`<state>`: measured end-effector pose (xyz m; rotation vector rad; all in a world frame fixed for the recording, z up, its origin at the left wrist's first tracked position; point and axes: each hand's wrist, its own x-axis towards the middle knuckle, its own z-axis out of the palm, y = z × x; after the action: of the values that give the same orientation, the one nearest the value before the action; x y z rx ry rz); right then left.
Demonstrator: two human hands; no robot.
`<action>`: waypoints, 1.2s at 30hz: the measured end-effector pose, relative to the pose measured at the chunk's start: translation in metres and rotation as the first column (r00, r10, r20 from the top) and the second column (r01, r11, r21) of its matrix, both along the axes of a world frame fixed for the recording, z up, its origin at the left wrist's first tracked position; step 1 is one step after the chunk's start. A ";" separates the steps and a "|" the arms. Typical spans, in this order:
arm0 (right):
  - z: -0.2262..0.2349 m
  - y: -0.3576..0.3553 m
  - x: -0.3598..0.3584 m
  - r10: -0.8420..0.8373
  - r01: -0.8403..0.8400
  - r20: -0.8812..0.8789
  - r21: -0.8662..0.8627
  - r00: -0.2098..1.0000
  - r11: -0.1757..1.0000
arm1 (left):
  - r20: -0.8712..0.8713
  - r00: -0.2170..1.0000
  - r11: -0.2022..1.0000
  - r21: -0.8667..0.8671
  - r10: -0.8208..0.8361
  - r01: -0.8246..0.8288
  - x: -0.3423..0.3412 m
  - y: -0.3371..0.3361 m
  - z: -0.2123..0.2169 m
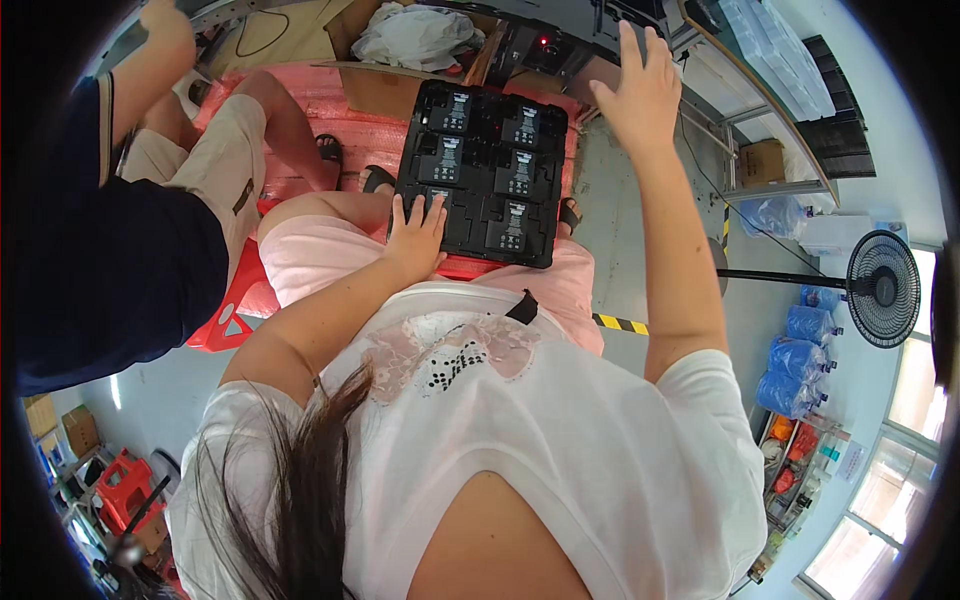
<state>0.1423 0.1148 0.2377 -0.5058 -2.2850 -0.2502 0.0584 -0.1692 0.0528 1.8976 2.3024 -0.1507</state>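
Observation:
A black tray [482, 170] rests across my lap. In its recesses lie several flat black battery-like packs [517, 172] with white-printed labels, in two columns. My left hand [415, 238] lies with fingers spread on the tray's near left part, over the lowest pack of the left column, partly covering it. Raised beyond the tray's far right corner, my right hand [640, 95] has its fingers apart and holds nothing. It is nearest to a black piece of equipment [590, 25] at the far edge, where a small red light glows.
At my left sits another person [110, 270] in a dark top, one hand [165, 35] raised. Ahead stands an open cardboard box [385, 90] with a clear plastic bag [415, 38]. A shelf rack [780, 190], a black fan [885, 287] and blue water bottles [795, 360] are at right.

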 end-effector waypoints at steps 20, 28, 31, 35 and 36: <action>0.021 -0.108 0.054 0.459 -0.459 0.013 0.068 0.888 0.886 | 0.453 -0.606 0.646 -0.083 -0.654 -0.759 -0.131 -0.029 0.133; -0.007 -0.104 0.047 0.437 -0.435 0.009 -0.056 0.900 0.898 | 0.340 -0.679 0.683 -0.128 -0.651 -0.719 -0.145 -0.070 0.101; -0.010 -0.119 0.049 0.492 -0.482 0.065 -0.126 0.868 0.867 | 0.353 -0.695 0.735 -0.031 -0.626 -0.678 -0.144 -0.076 0.110; 0.001 -0.170 0.054 0.610 -0.476 0.205 -0.457 0.765 0.751 | 0.262 -0.588 0.637 0.176 -0.766 -0.751 -0.148 -0.052 0.115; 0.004 -0.184 0.053 0.616 -0.427 0.236 -0.537 0.752 0.727 | 0.392 -0.499 0.549 0.019 -0.773 -0.836 -0.130 -0.047 0.120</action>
<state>0.1951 -0.0688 0.2418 0.0257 -2.7922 0.5425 -0.0719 -0.2165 0.1732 0.3235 0.3848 2.2978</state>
